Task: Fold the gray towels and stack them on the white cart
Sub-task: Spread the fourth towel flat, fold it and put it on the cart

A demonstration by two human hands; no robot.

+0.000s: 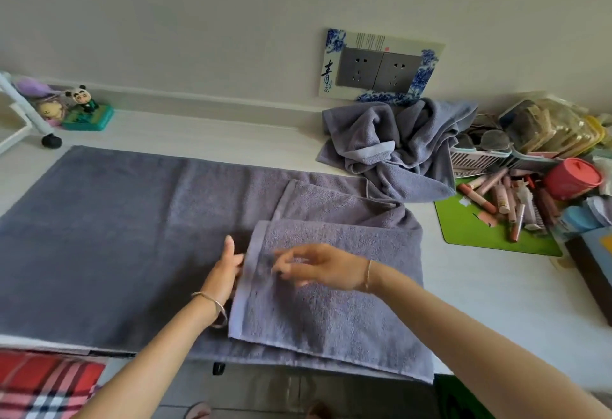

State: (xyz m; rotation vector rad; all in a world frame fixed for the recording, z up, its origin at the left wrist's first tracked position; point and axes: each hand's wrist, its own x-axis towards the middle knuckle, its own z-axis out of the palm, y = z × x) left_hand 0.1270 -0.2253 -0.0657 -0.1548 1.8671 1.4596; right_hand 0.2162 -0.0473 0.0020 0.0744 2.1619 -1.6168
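A large gray towel (109, 229) lies spread across the white table. Its right part is folded over into a smaller layered panel (331, 299) with a pale hem on the left. My left hand (223, 273) sits at that hem, its fingers tucked against the edge; the grip itself is hidden. My right hand (318, 266) hovers just above the folded panel, fingers loosely spread, holding nothing. A second gray towel (394, 147) lies crumpled at the back by the wall. The white cart (20, 113) shows at the far left edge.
A green mat (470, 233) with several cosmetic tubes, a red lidded jar (571, 177) and a basket (483, 157) crowd the right side. Toy figures (82, 107) stand at the back left. A wall socket panel (381, 67) is behind. A red plaid cloth (43, 385) lies below the table.
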